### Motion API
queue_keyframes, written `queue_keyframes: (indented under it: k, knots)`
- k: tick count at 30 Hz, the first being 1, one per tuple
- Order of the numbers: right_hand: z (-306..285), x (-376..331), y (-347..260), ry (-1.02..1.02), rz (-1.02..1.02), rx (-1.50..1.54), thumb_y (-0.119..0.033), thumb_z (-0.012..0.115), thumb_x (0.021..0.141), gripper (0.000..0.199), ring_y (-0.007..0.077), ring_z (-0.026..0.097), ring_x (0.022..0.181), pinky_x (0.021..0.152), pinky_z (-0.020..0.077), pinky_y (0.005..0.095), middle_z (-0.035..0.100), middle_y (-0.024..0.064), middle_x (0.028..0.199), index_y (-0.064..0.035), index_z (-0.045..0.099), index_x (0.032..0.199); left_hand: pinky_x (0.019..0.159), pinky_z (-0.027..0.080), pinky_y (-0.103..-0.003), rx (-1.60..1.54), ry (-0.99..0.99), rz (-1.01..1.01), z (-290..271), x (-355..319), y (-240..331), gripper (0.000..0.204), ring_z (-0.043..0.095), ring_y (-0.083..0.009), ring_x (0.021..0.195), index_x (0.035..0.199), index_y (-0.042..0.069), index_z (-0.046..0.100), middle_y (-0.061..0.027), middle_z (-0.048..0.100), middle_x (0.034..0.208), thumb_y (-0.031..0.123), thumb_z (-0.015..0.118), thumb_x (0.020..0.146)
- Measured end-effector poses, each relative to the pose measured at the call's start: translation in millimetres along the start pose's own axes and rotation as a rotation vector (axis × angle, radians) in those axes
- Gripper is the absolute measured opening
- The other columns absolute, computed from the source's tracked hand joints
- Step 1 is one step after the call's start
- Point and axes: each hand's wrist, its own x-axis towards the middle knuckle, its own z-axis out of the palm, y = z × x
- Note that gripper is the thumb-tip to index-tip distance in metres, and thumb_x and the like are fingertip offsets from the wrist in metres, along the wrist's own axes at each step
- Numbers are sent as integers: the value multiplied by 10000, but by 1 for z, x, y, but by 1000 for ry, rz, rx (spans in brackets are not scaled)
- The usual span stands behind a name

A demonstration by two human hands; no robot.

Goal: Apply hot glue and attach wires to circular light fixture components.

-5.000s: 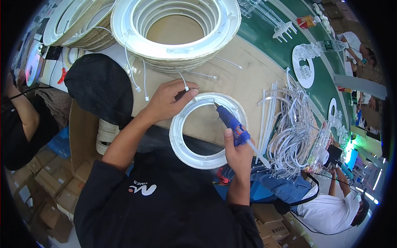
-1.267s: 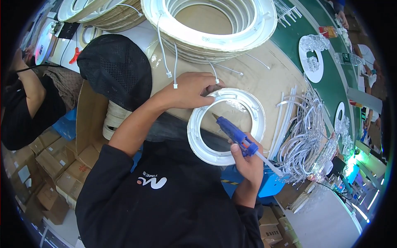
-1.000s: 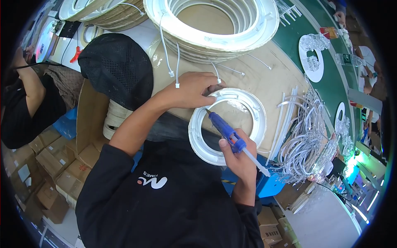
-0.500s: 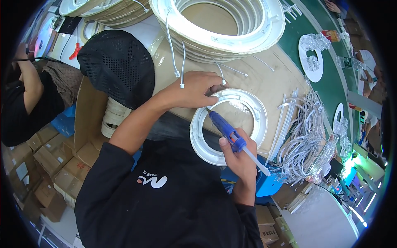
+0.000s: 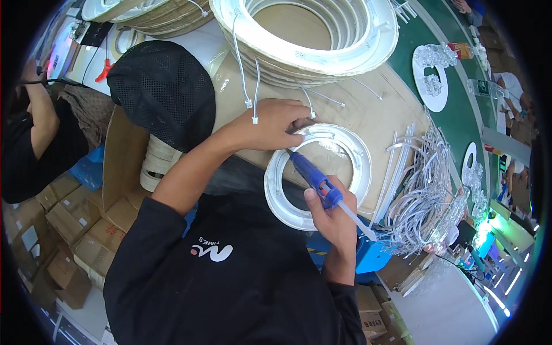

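A white ring-shaped frame (image 5: pixel 359 158) lies at the near edge of the worktop, partly overhanging my lap. My left hand (image 5: pixel 270 123) grips its far-left rim, thumb on top, the other fingertips partly hidden. In my right hand (image 5: pixel 336 224) is a blue hot glue gun (image 5: pixel 310 172), its nozzle at the ring's inner left side, close to my left thumb. A translucent glue stick (image 5: pixel 359 221) sticks out of the gun's back end. Beyond the ring stands a stack of larger white rings (image 5: pixel 305 54) with thin white connector cables (image 5: pixel 256 92) hanging down.
A black mesh cap (image 5: pixel 164 92) lies left of my arm, above an open cardboard box (image 5: pixel 123 167). Bundled white cables (image 5: pixel 425 190) and straight strips lie to the right. Farther right, a green conveyor (image 5: pixel 448 126) carries white plates. Another person's arm (image 5: pixel 43 121) is at far left.
Almost nothing differs. The back end of the glue gun and its stick have shifted very slightly; both hands keep their hold. White plates on the conveyor have moved slightly toward me.
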Motion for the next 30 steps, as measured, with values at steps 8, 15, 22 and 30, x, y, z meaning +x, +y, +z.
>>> queue_keyframes:
  k: [8, 15, 22, 30]
  knots:
    - [-2, 0, 1, 9, 15, -12, -391, 711, 924, 416, 352, 583, 585, 546, 450, 395, 574, 164, 680, -12, 572, 825, 652, 466, -341, -5, 8, 9, 0, 1, -1, 459, 567, -188, 650, 1204, 93, 678, -42, 604, 839, 217, 695, 763]
    - [-6, -3, -1, 6, 41, -28, -381, 705, 928, 402, 357, 585, 590, 544, 451, 394, 575, 166, 688, -12, 578, 831, 659, 469, -339, -16, 5, -9, -1, 0, 1, 453, 569, -183, 657, 1198, 91, 686, -38, 593, 832, 218, 696, 762]
    - [-7, -5, 0, 13, 43, -32, -375, 707, 927, 403, 357, 565, 577, 534, 439, 387, 563, 164, 685, -11, 574, 817, 660, 469, -333, -11, 2, -16, 0, 0, 1, 463, 565, -181, 657, 1205, 85, 685, -36, 586, 828, 216, 694, 762]
    - [-10, -7, -2, 8, 33, -67, -375, 719, 919, 413, 345, 555, 563, 523, 431, 386, 549, 158, 658, -10, 561, 805, 651, 463, -332, 0, 5, -1, -1, 0, 1, 472, 553, -181, 644, 1210, 83, 679, -40, 584, 827, 223, 697, 760]
